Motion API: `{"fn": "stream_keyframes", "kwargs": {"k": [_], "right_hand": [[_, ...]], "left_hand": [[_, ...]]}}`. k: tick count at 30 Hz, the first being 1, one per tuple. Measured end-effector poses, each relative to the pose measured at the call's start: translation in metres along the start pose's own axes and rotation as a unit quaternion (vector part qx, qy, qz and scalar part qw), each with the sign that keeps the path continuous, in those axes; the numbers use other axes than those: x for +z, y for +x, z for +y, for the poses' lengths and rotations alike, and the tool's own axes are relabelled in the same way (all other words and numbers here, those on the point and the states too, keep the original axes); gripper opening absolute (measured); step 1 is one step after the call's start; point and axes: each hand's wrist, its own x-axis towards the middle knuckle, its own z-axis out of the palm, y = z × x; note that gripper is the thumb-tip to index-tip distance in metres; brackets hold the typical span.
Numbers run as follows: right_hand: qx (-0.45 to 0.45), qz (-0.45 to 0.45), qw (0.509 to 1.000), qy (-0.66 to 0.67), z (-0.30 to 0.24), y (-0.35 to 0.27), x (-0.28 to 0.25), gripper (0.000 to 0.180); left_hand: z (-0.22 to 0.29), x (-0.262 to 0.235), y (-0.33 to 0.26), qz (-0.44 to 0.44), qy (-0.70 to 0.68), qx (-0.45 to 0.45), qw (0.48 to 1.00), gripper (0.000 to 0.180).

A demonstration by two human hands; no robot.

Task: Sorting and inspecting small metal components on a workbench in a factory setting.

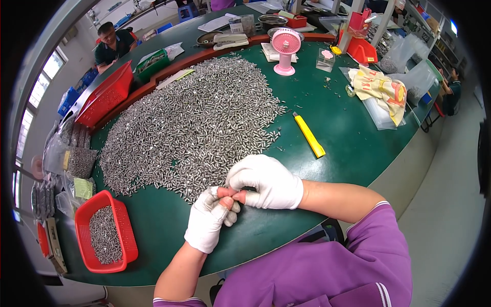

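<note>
Densely heaped, small metal pieces [189, 107] covered much of a green table [353, 158], directly in front of a seated worker in purple. At the heap's near edge, the bare fingertips of the gloved left hand [208, 220] and right hand [268, 181] came together; whether they pinched a piece could not be told. A slack pinch could have dropped one among countless lookalikes, and a brushing forearm might have scattered the edge of the pile. A red basket [129, 233] of similar pieces stood to the left; a yellow-handled tool [309, 135] lay to the right, where a careless reach might have knocked it. Farther off, red lettering marked a creased yellow cloth [379, 92]; any writing on a pale green slip [83, 188] was too small to read.
</note>
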Motion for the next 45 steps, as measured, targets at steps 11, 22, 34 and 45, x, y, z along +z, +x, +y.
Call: {"fn": "stream_keyframes", "kwargs": {"k": [11, 22, 34, 45], "right_hand": [[0.012, -0.010, 1.000, 0.021, 0.0016, -0.0006, -0.0002, 0.019], [-0.009, -0.018, 1.000, 0.007, 0.0001, -0.0004, 0.0005, 0.015], [0.003, -0.001, 1.000, 0.000, 0.0015, -0.0008, 0.0007, 0.017], [0.016, -0.007, 1.000, 0.006, -0.0007, -0.0003, 0.0004, 0.018]], "left_hand": [[-0.0012, 0.0001, 0.0002, 0.006, 0.010, 0.003, 1.000, 0.017], [-0.0025, -0.0014, 0.0017, -0.006, 0.008, 0.005, 1.000, 0.014], [-0.0040, 0.0015, 0.0000, 0.027, -0.008, 0.012, 1.000, 0.017], [-0.0025, 0.0017, 0.0005, 0.028, -0.022, 0.019, 0.999, 0.015]]}}
